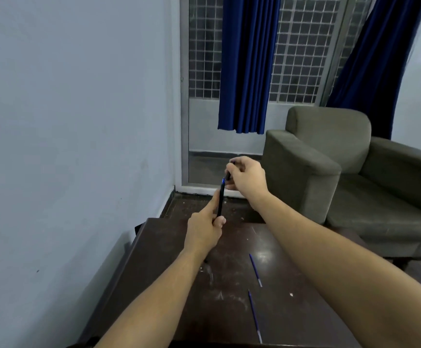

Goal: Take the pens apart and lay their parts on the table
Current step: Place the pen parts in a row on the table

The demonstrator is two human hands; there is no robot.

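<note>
Dark slim plastic pen [221,197] is held above the dark wooden bench [292,322]; left hand [204,229] grips its barrel steady; right hand [247,177] pinches the top end, probably to unscrew it; two blue refills [255,270] lie below.

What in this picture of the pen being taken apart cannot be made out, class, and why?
Head view, the only one:
- Top end of the pen: wrapped by the right hand, so the part gripped is hidden.
- Pen's lower end: inside the left hand.
- Table near edge: cut off by the frame and covered by the forearms.
- Tips of the two refills: too small to read.
</note>
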